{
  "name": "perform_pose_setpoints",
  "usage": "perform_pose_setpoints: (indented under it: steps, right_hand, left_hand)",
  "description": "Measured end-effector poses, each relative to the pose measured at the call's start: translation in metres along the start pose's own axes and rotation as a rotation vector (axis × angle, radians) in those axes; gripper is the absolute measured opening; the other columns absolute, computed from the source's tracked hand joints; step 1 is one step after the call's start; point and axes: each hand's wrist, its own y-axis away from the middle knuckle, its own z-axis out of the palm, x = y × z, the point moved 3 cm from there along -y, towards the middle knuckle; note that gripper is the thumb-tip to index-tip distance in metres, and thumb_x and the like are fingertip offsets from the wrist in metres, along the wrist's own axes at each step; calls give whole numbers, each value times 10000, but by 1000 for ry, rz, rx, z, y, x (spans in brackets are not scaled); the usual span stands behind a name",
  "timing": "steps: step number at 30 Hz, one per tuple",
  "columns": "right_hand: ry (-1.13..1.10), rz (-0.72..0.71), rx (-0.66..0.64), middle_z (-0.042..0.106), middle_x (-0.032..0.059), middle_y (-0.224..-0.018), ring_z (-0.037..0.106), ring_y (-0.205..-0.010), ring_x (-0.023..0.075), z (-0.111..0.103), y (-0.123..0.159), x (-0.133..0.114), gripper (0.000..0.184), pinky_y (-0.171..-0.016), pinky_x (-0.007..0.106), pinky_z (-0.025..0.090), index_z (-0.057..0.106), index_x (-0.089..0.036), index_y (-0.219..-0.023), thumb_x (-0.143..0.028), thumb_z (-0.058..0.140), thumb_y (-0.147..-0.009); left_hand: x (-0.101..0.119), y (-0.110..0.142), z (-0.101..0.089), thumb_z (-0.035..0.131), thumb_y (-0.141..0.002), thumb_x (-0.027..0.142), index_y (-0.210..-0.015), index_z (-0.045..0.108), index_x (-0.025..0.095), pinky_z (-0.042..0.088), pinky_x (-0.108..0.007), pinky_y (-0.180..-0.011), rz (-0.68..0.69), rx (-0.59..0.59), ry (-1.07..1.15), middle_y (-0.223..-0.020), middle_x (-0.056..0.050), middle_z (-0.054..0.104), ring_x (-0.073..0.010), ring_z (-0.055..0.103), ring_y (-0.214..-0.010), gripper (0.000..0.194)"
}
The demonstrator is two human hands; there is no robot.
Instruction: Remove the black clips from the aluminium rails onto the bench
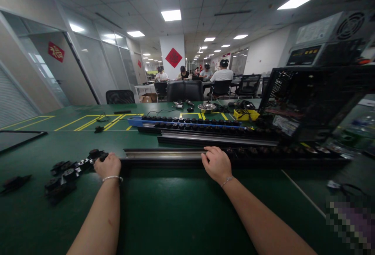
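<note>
Two hands at a long rail, green bench, open office beyond

Left hand (109,165): fingers closed on a small black part (103,156) at the edge of a loose cluster of black parts (68,172). Right hand (216,164): grip slack, thumb and index finger apart, fingertips over the rail (164,155). Rail lies crosswise in front of the person; bare metal channel between the hands, dark pieces seated in it to the right.

Bench (181,212): dark green, slightly glossy, a pale seam running toward the near right. Yellow tape (88,123) marks out boxes along the far left. Behind the first rail, a second rail (205,137), then a blue strip (134,121) beside rows of black pieces. Farther back, a metal bowl (206,108) and a yellow tray (246,114) with dark cables. Right side: open computer case (293,94), further units (331,32) stacked on top. Flat dark-framed panel (22,138) at the left edge.

Room: tiled ceiling with bright light panels (171,15), glazed partitions left, red diamond sign (174,57) on a white column. Several co-workers (222,74) sit at tables, black chairs (185,90) between.
</note>
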Motion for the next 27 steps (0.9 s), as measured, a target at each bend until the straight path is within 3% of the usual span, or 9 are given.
perform_pose_setpoints:
  steps: [2, 6, 12, 15, 17, 21, 27]
  right_hand:
    - [-1, -1, 4, 680, 48, -1043, 553, -993, 192, 0, 0, 0, 310, -792, 327, 410, 665, -197, -669, -296, 450, -869]
    - [-1, -1, 6, 681, 53, -1038, 552, -988, 190, -1, 0, 0, 303, -785, 321, 414, 668, -196, -668, -283, 453, -864]
    - [4, 2, -6, 678, 52, -1051, 551, -1001, 192, -2, 1, -1, 310, -792, 319, 419, 677, -194, -693, -275, 436, -870]
    - [1, 4, -3, 679, 56, -1050, 555, -995, 192, -2, 0, -1, 305, -793, 319, 423, 677, -195, -698, -269, 435, -867]
    - [-2, 4, -2, 680, 59, -1047, 556, -991, 192, -2, 0, -1, 298, -793, 319, 425, 676, -195, -692, -259, 439, -861]
    - [-7, 7, -5, 680, 60, -1045, 554, -995, 193, -1, 1, -1, 291, -795, 318, 423, 672, -194, -683, -240, 438, -850]
    - [11, -9, 40, 675, 63, -1040, 539, -1006, 201, -2, 0, 0, 248, -847, 336, 395, 652, -187, -693, -215, 446, -828]
  left_hand:
    - [-3, 1, -5, 328, -828, 324, -1068, 627, 29, 288, -592, -1019, -105, 9, -26, -1270, -263, 484, -404, 327, -1277, 484]
    - [-5, 8, -12, 331, -822, 330, -1115, 604, 62, 156, -595, -1080, -270, 10, -51, -1391, -215, 390, -367, 162, -1369, 482]
    - [-12, 6, -12, 350, -833, 400, -1153, 576, 44, 117, -616, -1076, -315, -7, -20, -1482, -199, 233, -406, 60, -1375, 530]
    - [-6, 9, -16, 376, -839, 390, -1181, 561, 58, 97, -610, -1077, -293, 58, 1, -1521, -179, 121, -398, 23, -1380, 512]
    - [8, 15, -20, 387, -847, 371, -1205, 548, 77, 89, -606, -1077, -167, 122, 20, -1532, -160, 75, -402, 20, -1377, 491]
    - [50, 45, -22, 351, -883, 385, -1279, 487, 104, 77, -603, -1082, 280, 208, 44, -1533, -157, 64, -381, 14, -1384, 504]
    - [100, 115, 0, 410, -871, 343, -1281, 500, 205, 135, -566, -1096, 782, 39, 8, -1534, -107, 136, -292, 9, -1408, 441]
